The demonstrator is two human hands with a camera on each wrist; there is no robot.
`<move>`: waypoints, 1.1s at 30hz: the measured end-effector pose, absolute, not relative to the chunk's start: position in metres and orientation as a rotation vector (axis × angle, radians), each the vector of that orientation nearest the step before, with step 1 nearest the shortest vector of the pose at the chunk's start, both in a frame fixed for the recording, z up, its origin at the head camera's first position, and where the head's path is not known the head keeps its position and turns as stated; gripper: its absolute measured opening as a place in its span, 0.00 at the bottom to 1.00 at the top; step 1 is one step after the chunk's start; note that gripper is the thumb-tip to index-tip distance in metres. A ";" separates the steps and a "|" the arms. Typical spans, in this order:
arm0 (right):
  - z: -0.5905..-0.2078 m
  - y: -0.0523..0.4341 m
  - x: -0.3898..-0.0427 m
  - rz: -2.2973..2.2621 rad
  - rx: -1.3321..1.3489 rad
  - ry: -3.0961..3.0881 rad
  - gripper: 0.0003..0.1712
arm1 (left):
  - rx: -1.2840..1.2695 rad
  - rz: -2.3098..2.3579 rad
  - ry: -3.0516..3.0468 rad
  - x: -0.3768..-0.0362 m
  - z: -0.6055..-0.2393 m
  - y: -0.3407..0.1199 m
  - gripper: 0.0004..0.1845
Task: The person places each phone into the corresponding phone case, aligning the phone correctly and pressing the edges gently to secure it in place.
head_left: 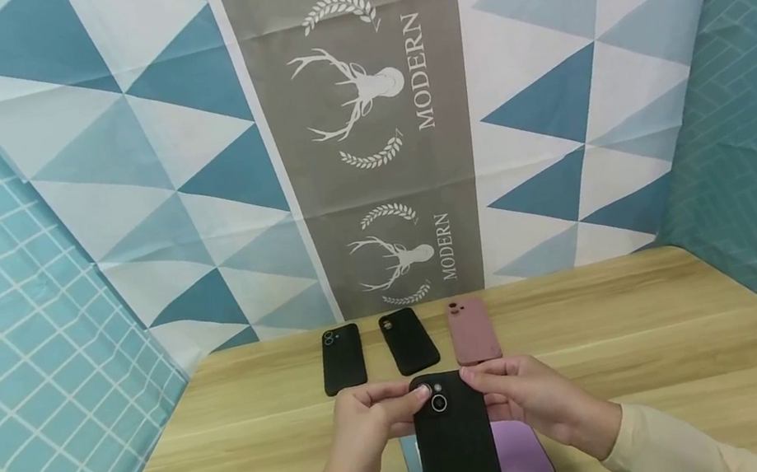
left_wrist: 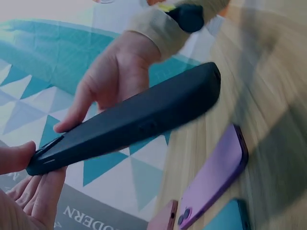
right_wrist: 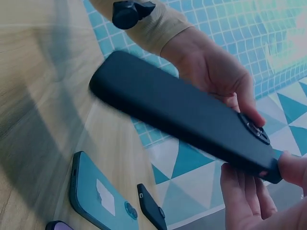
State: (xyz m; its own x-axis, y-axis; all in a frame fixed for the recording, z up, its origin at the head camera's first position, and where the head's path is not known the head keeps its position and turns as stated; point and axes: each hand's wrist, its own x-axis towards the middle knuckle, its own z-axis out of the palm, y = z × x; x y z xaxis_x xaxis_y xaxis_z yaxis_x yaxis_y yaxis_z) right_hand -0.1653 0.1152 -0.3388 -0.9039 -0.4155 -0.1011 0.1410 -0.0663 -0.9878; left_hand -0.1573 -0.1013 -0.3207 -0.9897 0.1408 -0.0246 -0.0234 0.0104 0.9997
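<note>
Purple phone (head_left: pixel 524 454) and teal phone (right_wrist: pixel 98 196) on wooden table (head_left: pixel 669 354), three cases beyond.

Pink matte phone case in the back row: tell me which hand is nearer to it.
Right. The right hand sits just in front of the pink matte phone case; the left hand is farther left, across the held black phone.

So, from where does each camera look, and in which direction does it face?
Head: above, facing forward and down at the table; both hands hold the black phone.
Left wrist: faces the right hand and the black phone.
Right wrist: faces the left hand and the black phone.
Both wrist views share the teal phone.
</note>
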 end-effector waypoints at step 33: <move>-0.333 0.124 -0.166 -2.039 -0.529 1.772 0.12 | 0.165 2.136 2.260 -0.156 -0.311 -0.102 0.18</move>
